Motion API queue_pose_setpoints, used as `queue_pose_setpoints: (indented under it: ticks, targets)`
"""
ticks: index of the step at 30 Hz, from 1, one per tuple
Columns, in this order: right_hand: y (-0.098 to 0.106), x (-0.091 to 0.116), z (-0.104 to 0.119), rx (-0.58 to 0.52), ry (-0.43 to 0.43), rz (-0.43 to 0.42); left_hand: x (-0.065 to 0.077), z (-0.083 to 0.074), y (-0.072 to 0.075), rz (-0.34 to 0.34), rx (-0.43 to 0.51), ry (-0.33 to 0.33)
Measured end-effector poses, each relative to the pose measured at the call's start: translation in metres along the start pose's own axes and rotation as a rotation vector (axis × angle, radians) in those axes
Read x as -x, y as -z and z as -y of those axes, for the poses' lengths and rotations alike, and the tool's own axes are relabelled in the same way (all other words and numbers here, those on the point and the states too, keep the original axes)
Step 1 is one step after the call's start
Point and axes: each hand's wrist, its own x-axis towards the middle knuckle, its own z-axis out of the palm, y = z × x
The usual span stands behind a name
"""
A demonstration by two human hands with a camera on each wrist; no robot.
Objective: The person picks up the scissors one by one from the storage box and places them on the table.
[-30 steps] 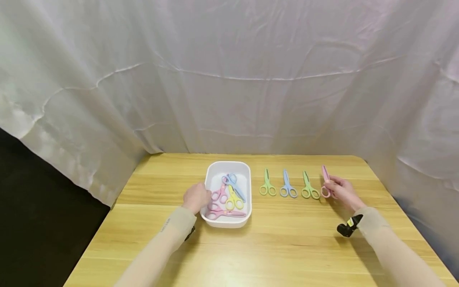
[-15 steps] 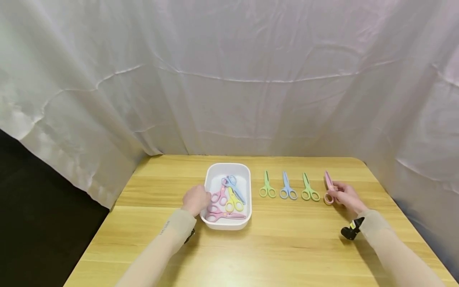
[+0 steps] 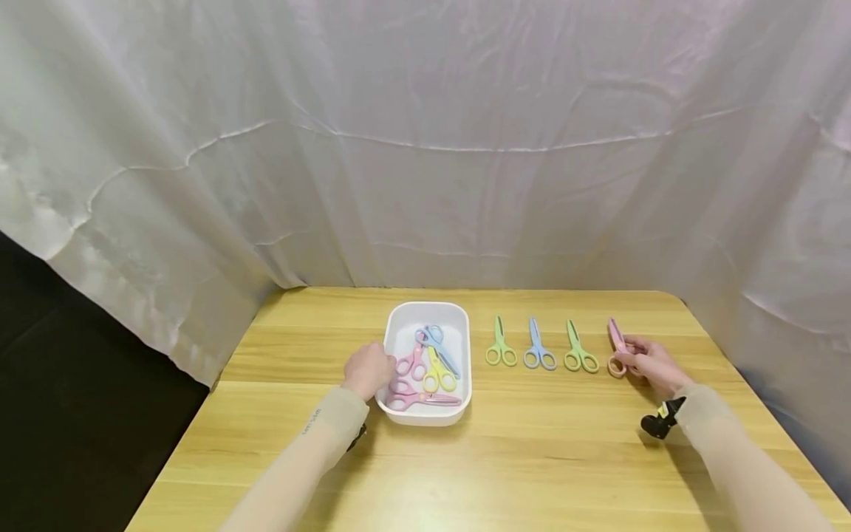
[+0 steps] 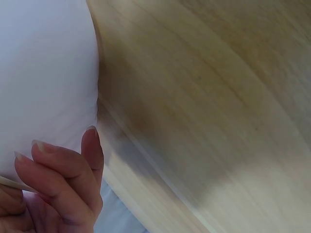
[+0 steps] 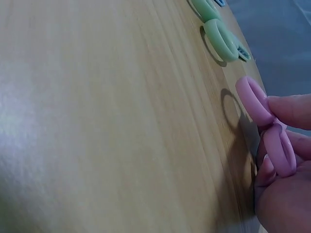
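My right hand (image 3: 654,363) pinches a pair of pink scissors (image 3: 617,341) at the right end of a row on the table. In the right wrist view the thumb lies against one pink handle loop (image 5: 253,103), and a shadow falls on the wood below it. The left hand (image 3: 368,371) grips the left rim of a white plastic tray (image 3: 425,419); in the left wrist view its curled fingers (image 4: 63,170) press the outer wall. Inside the tray lie pink scissors (image 3: 425,399), yellow scissors (image 3: 439,373), blue scissors (image 3: 442,351) and another pink pair (image 3: 412,362).
Left of the held pair, green scissors (image 3: 577,347), blue scissors (image 3: 537,346) and green scissors (image 3: 500,344) lie side by side, blades pointing away. A grey curtain (image 3: 465,207) hangs behind the wooden table (image 3: 532,465).
The right hand has moved slightly right and nearer with the pink scissors, in line with the row. The left hand keeps its grip on the tray.
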Motion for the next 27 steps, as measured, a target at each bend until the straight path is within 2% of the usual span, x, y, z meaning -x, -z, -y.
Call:
queue_pose_setpoints:
  ticks: [4, 12, 23, 27]
  targets:
    - [0.0013, -0.0030, 0.0001, 0.036, -0.017, -0.010, 0.0001, 0.0001, 0.0003, 0.012, 0.017, 0.011]
    - [0.0047, -0.0092, -0.0014, 0.133, -0.013, -0.040, -0.0024, 0.0016, 0.0000, -0.011, -0.013, -0.010]
    - [0.0013, -0.0098, -0.0030, 0.284, 0.051, -0.098, -0.0022, 0.0013, 0.0014, 0.001, 0.000, 0.006]
    - [-0.0011, -0.0066, -0.0034, 0.307, 0.065, -0.111, -0.0005, 0.0010, 0.0001, 0.001, 0.001, 0.005]
